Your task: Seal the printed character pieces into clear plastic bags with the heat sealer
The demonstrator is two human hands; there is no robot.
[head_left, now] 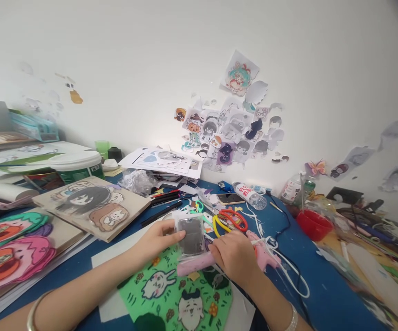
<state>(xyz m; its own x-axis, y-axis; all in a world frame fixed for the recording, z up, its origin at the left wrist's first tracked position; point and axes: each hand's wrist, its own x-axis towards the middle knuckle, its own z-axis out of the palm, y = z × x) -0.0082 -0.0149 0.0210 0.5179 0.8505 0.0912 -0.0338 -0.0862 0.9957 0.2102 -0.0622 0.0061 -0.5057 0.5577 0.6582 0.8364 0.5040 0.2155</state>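
My left hand (157, 239) pinches a small clear plastic packet with a grey square inside (190, 235), holding it upright above the table. My right hand (235, 255) is closed around a pink glue gun (202, 263) whose nozzle end points left, just below the packet. Under both hands lies a green felt piece with white cartoon animals (178, 296) on a white sheet (109, 257). A bracelet shows on each wrist.
Red and yellow scissors (231, 220), a phone (230, 198), a plastic bottle (250, 195) and a red bowl (313, 224) lie behind on the blue table (323, 294). Felt character boards (91, 207) and colourful felt faces (12, 248) fill the left. Stickers cover the wall (233, 133).
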